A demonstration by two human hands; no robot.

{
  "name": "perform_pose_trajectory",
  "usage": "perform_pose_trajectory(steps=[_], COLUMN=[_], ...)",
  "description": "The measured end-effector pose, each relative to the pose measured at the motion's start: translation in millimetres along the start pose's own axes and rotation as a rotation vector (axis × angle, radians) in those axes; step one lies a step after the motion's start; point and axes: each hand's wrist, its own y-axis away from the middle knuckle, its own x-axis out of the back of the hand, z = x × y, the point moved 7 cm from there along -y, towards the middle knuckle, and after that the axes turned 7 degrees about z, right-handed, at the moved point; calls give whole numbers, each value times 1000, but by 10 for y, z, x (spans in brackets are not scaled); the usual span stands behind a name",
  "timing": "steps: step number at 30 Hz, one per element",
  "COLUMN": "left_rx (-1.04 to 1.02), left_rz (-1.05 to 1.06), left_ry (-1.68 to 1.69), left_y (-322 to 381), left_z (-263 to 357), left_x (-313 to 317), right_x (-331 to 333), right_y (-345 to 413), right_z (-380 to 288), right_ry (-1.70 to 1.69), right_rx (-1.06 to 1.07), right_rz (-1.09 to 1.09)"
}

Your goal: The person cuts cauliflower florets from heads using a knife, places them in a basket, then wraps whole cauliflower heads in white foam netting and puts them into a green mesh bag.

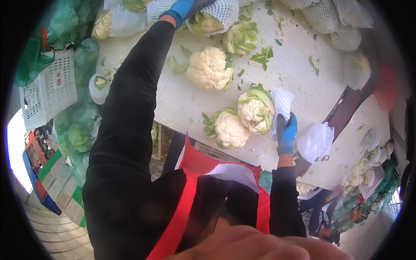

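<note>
My left hand [183, 9], in a blue glove, reaches to the far edge of the white tabletop [182, 107], among cauliflowers in white foam net sleeves. Its fingers are partly cut off by the frame's top, so its hold is unclear. Near the table's front, my right hand [287, 133], in a blue and dark glove, grips a white foam net sleeve [283, 100]. The sleeve is beside a leafy cauliflower [252, 110]. Another cauliflower [231, 128] touches that one on the left. A larger bare cauliflower [209, 69] lies farther back.
Sleeved cauliflowers [325, 16] lie at the back right. A foam sleeve [316, 142] rests right of my right hand. Leaf scraps [264, 57] dot the tabletop. At left stand a white plastic crate [48, 87] and green mesh sacks [78, 136]. Other people [320, 224] are at lower right.
</note>
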Motion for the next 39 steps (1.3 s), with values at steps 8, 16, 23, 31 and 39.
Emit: perform_pose_trajectory(steps=[8,16,23,31,39], left_rx=[-171,-330,49,55,-166], left_rz=[37,-84,-7,63,260], left_ry=[-51,-700,141,310,76], left_y=[693,1245,358,455,715], left_z=[72,-54,-407,-428,-200], left_x=[-833,-964,-771,-802,-1053], right_x=[-463,-791,-1365,-1721,-1724], right_y=[-504,-441,-617,-1378,-1908], right_z=[-1245,-1668,-2166,-2288,-2016], right_ry=[-36,770,678,847,633], right_rx=[430,427,653,344,535], right_rz=[87,13,-56,-255,-446])
